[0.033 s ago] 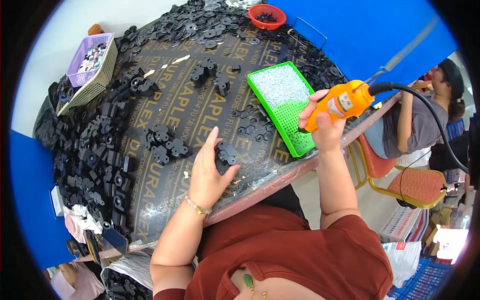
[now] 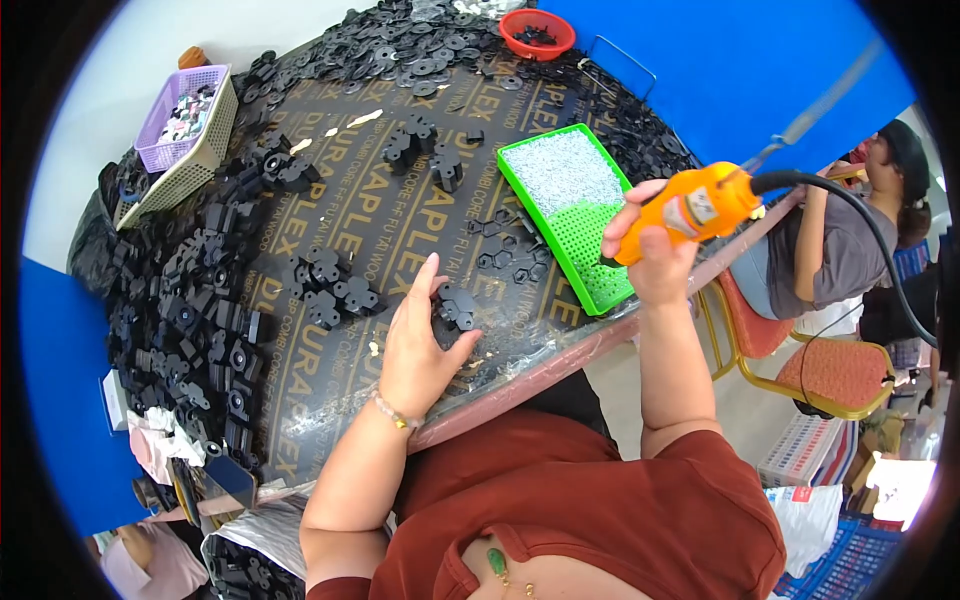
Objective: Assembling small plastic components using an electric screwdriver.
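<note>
Green tray (image 2: 600,262) is holding small screws near the table (image 2: 400,230) edge; right hand (image 2: 655,255) is gripping an orange screwdriver (image 2: 690,212); left hand (image 2: 415,345) is spreading wide on a black part (image 2: 457,306).

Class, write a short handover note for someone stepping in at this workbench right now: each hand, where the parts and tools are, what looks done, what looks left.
Left hand: open, resting by a small black plastic part near the table's front edge.
Right hand: gripping the orange power screwdriver, tip over the green screw tray, corded.
Parts: hexagonal black pieces lie beside the tray; small clusters mid-table; a big pile of black parts along the left edge; a lilac basket and a red bowl at the far side.
Done: cannot tell which pieces are finished.
Left: judging by the pile, plenty.
</note>
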{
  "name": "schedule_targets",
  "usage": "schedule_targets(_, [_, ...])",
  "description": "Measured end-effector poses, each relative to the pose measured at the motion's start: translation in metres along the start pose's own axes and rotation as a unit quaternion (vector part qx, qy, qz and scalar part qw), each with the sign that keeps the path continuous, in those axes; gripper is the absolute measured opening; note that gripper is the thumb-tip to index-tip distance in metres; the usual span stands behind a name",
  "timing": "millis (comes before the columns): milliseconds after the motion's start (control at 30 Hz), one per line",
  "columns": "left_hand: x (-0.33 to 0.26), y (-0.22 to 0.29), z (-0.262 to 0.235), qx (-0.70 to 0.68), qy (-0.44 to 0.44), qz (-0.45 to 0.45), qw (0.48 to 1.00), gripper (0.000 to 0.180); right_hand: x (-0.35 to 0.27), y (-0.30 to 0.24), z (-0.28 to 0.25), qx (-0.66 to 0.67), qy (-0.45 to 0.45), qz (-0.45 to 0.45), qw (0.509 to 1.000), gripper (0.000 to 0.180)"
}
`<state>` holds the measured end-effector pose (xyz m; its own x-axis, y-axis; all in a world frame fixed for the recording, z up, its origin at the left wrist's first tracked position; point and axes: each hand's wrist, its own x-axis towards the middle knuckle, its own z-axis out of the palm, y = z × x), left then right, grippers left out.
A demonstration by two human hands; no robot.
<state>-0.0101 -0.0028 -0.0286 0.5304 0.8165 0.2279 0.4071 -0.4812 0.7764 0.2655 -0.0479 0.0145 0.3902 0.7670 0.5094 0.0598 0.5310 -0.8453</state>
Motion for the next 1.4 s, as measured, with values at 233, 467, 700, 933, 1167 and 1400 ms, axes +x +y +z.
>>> schedule_targets(233, [0.001,0.0,-0.001,-0.022,-0.014,-0.013,1.0,0.107,0.003,-0.034,0.046,0.132,-0.095,-0.041,0.986,0.065])
schedule_targets(467, [0.001,-0.006,0.002,-0.045,-0.002,-0.003,0.999,0.114,0.007,-0.009,0.12,0.202,-0.155,0.021,0.967,0.063])
schedule_targets(700, [0.001,-0.005,0.001,-0.047,-0.013,-0.016,0.999,0.114,0.01,0.013,0.121,0.26,-0.202,0.041,0.943,0.045])
schedule_targets(933, [0.001,-0.006,0.002,-0.051,-0.012,-0.014,0.999,0.116,0.008,0.014,0.121,0.261,-0.202,0.035,0.943,0.044])
schedule_targets(1167, [0.0,-0.001,-0.001,-0.016,-0.017,-0.024,0.999,0.115,0.001,0.028,0.127,0.211,-0.199,0.108,0.951,0.04])
schedule_targets(1400, [0.001,-0.005,0.002,-0.021,-0.01,-0.013,1.0,0.113,0.004,0.026,0.129,0.108,-0.216,0.099,0.965,0.04])
